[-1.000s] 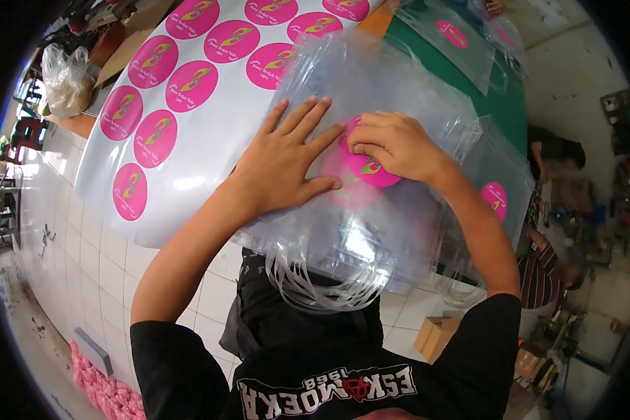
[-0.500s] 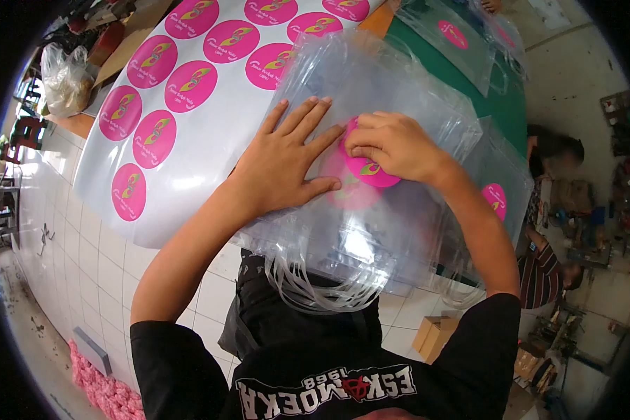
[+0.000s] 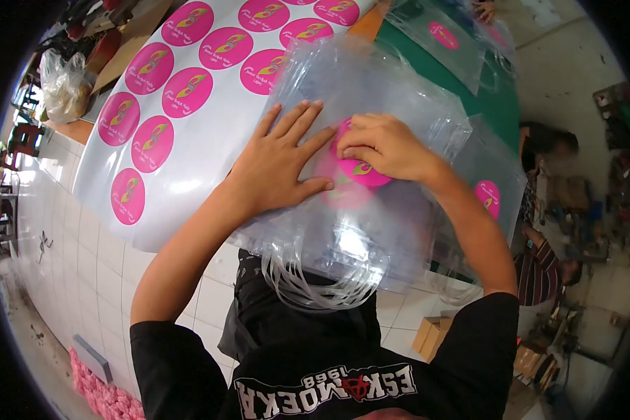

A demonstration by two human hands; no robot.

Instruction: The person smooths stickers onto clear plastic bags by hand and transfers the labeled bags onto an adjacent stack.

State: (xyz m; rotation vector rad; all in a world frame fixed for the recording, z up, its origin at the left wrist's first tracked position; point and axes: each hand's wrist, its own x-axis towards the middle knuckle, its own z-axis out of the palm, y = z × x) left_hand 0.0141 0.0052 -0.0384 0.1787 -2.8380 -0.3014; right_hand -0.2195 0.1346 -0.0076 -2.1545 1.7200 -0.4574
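My left hand [image 3: 276,161] lies flat with spread fingers on a stack of clear plastic bags [image 3: 371,77], whose looped handles [image 3: 322,280] hang toward my lap. Just right of it, my right hand [image 3: 381,147] has its fingers curled onto a pink round sticker [image 3: 364,173] on the top bag. The fingers cover part of that sticker. A fainter pink round shows through the plastic below it. A white sheet [image 3: 182,168] with several pink round stickers [image 3: 152,143] reaches under the left side of the stack.
On the green table surface [image 3: 427,63] lie more clear bags with pink stickers [image 3: 486,199]. Another person's hand [image 3: 484,10] is at the top right. People sit at the right near scattered items. A cardboard box [image 3: 432,337] stands on the tiled floor.
Both hands keep nearly the same pose on the bags. The view has shifted slightly, so the sheet and bags appear a little further left.
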